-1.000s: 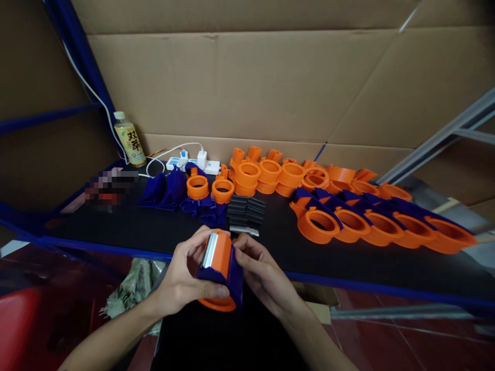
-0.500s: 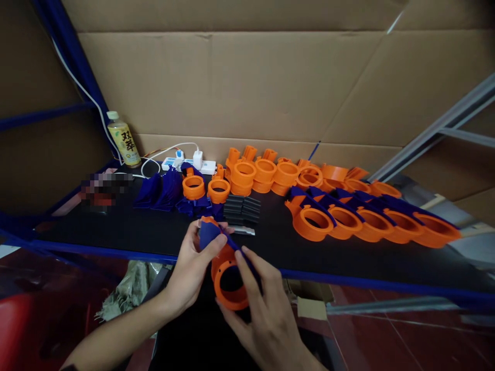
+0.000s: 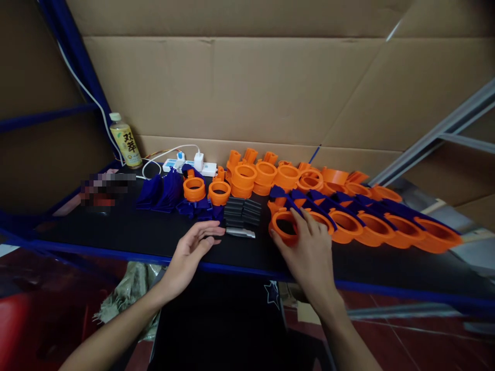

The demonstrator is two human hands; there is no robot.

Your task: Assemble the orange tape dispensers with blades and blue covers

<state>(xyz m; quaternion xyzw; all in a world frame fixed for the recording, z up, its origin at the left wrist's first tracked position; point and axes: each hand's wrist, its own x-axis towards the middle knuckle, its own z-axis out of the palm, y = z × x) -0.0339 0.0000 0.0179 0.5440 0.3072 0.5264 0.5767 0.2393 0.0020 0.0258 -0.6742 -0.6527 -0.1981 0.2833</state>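
My right hand (image 3: 309, 242) grips an orange-and-blue tape dispenser (image 3: 279, 226) by its ring, fingers over the right side and thumb at the front. This dispenser rests at the left end of a row of similar dispensers (image 3: 373, 229) on the black tabletop. My left hand (image 3: 193, 247) hovers over the front of the table, fingers stretched and thumb apart, nothing visible in it. Just right of its fingertips lies a thin silvery blade-like piece (image 3: 242, 233), in front of a stack of dark grey strips (image 3: 242, 211).
Orange ring parts (image 3: 243, 178) stand along the back. Two smaller orange rings (image 3: 194, 189) sit by dark blue pieces (image 3: 166, 190) on the left. Behind are a white power strip (image 3: 209, 169) and a bottle (image 3: 127, 144). A cardboard wall (image 3: 247, 87) closes the back.
The tape dispenser held in both hands near my body has moved right and forward to the row's left end. My left hand has let go of it.
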